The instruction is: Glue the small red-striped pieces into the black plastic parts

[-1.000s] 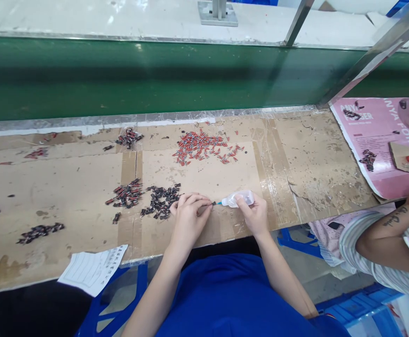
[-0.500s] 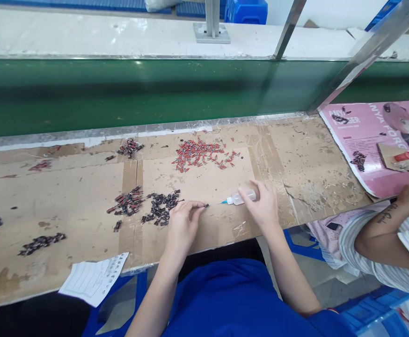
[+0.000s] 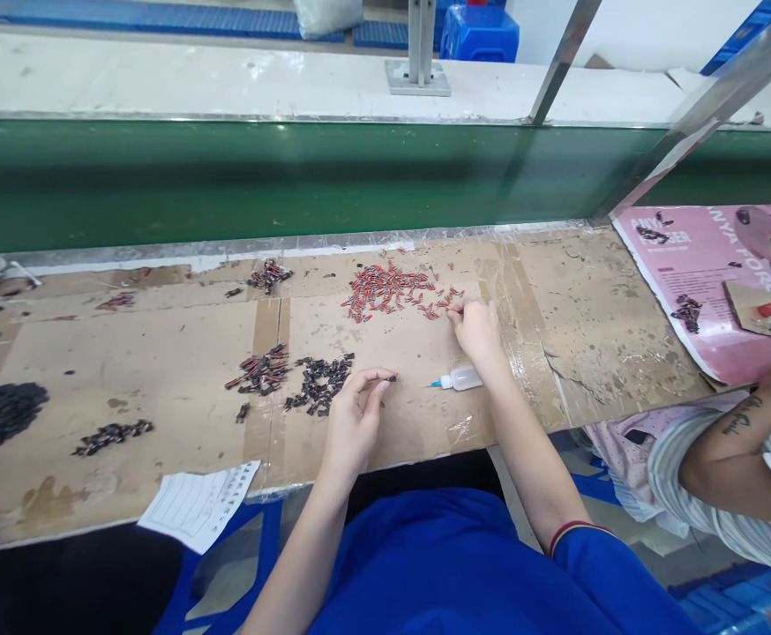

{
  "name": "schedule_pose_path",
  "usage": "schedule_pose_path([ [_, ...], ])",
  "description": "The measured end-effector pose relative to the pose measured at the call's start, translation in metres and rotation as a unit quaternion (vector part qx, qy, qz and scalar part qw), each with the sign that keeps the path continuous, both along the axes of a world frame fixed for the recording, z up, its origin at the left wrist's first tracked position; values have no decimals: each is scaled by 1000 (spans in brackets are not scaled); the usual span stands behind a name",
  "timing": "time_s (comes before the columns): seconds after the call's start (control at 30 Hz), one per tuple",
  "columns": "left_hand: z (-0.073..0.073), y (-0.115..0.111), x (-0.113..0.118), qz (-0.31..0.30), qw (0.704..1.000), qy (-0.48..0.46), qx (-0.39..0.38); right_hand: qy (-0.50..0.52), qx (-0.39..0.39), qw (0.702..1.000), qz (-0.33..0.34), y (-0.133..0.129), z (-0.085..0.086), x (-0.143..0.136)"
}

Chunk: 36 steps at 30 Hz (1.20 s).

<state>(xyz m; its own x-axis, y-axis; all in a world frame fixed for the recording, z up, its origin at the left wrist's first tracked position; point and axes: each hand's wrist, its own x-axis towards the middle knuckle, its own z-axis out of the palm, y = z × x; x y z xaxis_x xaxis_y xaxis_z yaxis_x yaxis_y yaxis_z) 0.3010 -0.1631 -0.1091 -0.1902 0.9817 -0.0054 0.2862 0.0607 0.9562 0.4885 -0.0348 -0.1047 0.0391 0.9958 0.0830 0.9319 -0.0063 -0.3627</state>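
Note:
Between thumb and forefinger, my left hand (image 3: 357,407) pinches a small black part (image 3: 392,378) just above the cardboard-covered bench. My right hand (image 3: 478,328) has its fingertips closed at the right edge of a pile of small red parts (image 3: 389,289); whether they grip one is too small to tell. A clear bottle with a blue needle tip (image 3: 463,379) lies on the cardboard below my right hand. Left of my left hand are a pile of black parts (image 3: 319,384) and a pile of red-and-black parts (image 3: 261,369).
More small piles lie left, including black pieces (image 3: 10,411). A paper slip (image 3: 200,507) overhangs the front edge. Behind runs a green belt (image 3: 259,185) with metal posts. At right, another person's forearm (image 3: 736,441) is beside a pink sheet (image 3: 673,287).
My right hand has moved from the bottle up to the red pile, leaving the bottle lying down. My left hand still holds the black part. The view has shifted slightly left.

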Motion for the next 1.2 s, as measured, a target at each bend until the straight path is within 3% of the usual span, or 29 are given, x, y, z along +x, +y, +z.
schedule_pose_path([
  [0.33, 4, 3, 3, 49, 995, -88, -26, -67, 31, 988, 135, 0, 1, 6],
  [0.4, 4, 3, 3, 56, 993, -103, -33, -39, 36, 979, 195, -7, 6, 3],
  [0.53, 5, 4, 3, 52, 991, -121, -41, 58, 89, 914, 390, -38, 15, -7],
  [0.6, 5, 5, 2, 50, 990, -122, -39, 74, 119, 889, 435, -54, 16, -13],
  [0.73, 5, 5, 1, 46, 990, -125, -35, 60, 145, 876, 456, -69, 14, -19],
  [0.97, 7, 4, -1, 35, 991, -121, -45, -15, 192, 863, 467, -69, 13, -22],
  [1.2, 7, 3, -4, 35, 992, -107, -54, -130, 226, 829, 495, -72, 30, -23],
])
